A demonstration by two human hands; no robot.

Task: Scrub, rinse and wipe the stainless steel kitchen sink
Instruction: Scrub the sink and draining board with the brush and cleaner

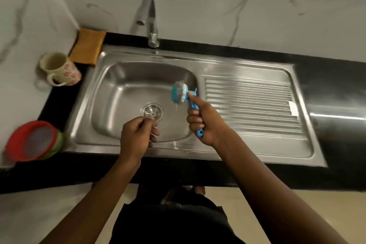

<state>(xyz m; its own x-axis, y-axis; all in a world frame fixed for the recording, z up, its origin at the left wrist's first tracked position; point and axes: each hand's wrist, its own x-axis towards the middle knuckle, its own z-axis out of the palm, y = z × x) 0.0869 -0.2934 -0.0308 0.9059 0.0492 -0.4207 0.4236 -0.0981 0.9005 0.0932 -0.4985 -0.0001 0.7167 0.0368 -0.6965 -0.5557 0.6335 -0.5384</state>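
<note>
Right now the right hand (206, 125) has its fingers wrapped around the blue plastic handle of a scrub brush (181, 93), forefinger stretched up the neck toward the head, which hangs above the right side of the basin without touching the steel. The left hand (136, 136) hovers over the near edge of the basin just in front of the drain (152, 112). Its fingers are curled in, but blur hides whether they pinch anything, so I cannot tell. The sink (247, 69) is set into a glossy black counter (326, 85), with the faucet (150, 22) behind it and a ribbed drainboard (251, 105) to the right. This looks like the scrubbing stage, and doing it well probably means laying the head flat on the metal and working along the brushed grain. The rounded corners, the strainer ring and the drainboard grooves deserve extra passes, since grime likely collects there. The brush head is a round pad of tangled wire-like strands in a blue and white holder, so it is likely harsh enough to scratch if pressed hard. The basin is smooth and satin-bright, with soft curved walls and some wet streaks near the front rim. A folded orange cloth (88, 46) at the back left corner looks soft and absorbent, suited to the final wipe. Beside it stand a cream patterned mug (59, 69) and a red-rimmed strainer (33, 140).
</note>
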